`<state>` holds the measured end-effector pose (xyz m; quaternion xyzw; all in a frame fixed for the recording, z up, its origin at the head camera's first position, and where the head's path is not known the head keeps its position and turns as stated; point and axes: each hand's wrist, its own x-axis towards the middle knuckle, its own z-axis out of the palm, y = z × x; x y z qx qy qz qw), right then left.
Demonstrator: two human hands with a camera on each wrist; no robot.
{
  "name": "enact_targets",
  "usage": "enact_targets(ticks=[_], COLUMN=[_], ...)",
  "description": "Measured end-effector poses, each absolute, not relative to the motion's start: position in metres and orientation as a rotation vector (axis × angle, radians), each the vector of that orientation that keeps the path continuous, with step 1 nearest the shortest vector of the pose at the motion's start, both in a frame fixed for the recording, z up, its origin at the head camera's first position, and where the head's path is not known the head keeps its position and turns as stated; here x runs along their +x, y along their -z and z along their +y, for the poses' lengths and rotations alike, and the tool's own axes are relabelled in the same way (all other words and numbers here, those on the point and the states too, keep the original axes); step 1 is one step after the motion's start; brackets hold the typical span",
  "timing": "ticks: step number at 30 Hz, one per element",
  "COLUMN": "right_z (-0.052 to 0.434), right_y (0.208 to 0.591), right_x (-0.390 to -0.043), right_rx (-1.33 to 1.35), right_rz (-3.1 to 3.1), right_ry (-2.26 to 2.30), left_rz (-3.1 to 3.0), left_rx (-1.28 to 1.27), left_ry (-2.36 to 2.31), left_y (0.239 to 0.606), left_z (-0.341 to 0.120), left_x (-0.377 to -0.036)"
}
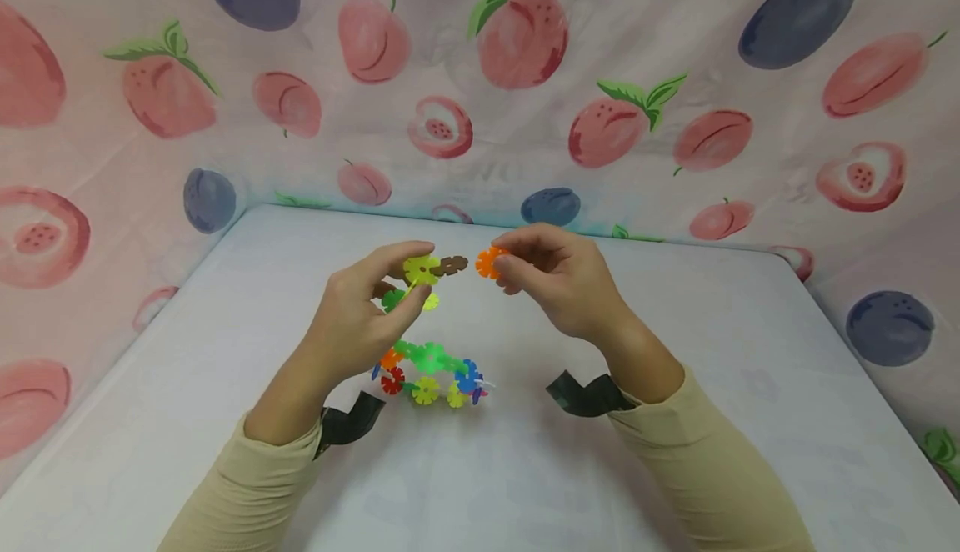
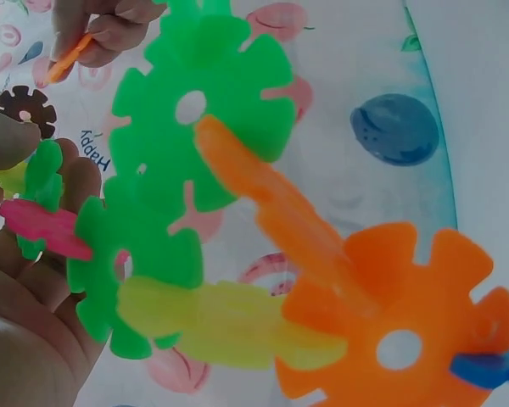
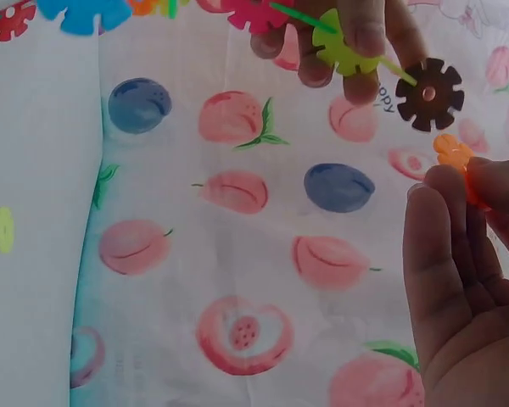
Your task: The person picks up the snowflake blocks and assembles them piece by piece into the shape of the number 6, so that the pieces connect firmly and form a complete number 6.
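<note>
Orange plastic snowflake disc (image 1: 488,263) is pinched edge-on in the right hand (image 1: 566,287), its slots facing the brown notched disc (image 1: 453,265) at nine o'clock. The left hand (image 1: 360,314) grips a yellow-green disc cluster (image 1: 421,271), holding the brown disc out. A multicoloured disc chain (image 1: 431,373) lies on the white table (image 1: 750,368) at six o'clock.

Your right hand (image 3: 467,280) pinches an orange disc (image 3: 452,153) just beside the brown disc (image 3: 429,94) on the cluster your left hand (image 3: 356,42) holds.
</note>
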<state>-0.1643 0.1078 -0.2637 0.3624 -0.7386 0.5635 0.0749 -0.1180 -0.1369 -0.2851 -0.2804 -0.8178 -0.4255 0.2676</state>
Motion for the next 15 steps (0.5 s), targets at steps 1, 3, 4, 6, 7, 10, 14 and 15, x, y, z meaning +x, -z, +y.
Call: enact_targets(ticks=[1, 3, 4, 6, 7, 10, 14, 15], right_z=[0.1071, 0.1060, 0.1055, 0.1048, 0.1045, 0.1039, 0.1028, 0.1024], right_y=[0.2623, 0.2607, 0.2597, 0.2584, 0.2579, 0.2568, 0.2561, 0.2558], right_x=[-0.1629, -0.1615, -0.1606, -0.1596, -0.1592, -0.1578, -0.1568, -0.1565], right_rx=[1.097, 1.128, 1.144, 1.172, 1.181, 1.198, 1.197, 1.199], right_rz=[-2.203, -2.179, -2.171, -2.163, -2.164, -2.163, -2.156, -2.151], right_ry=[-1.692, -1.690, -1.686, -1.673, -1.664, -1.639, -1.605, -1.592], left_rz=[-2.203, -2.195, -2.192, -2.188, -2.188, -2.190, -2.182, -2.178], left_rx=[-0.760, -0.767, -0.772, -0.774, -0.777, -0.780, -0.785, -0.790], left_ry=[1.149, 1.145, 1.143, 1.138, 1.134, 1.120, 1.094, 1.092], left_y=[0.2853, 0.2857, 0.2856, 0.2856, 0.2857, 0.2858, 0.2863, 0.2860], left_z=[-0.1367, -0.1362, -0.1359, -0.1355, -0.1353, -0.1348, -0.1345, -0.1344], left_x=[-0.1179, -0.1179, -0.1178, -0.1178, -0.1178, -0.1180, -0.1186, -0.1187])
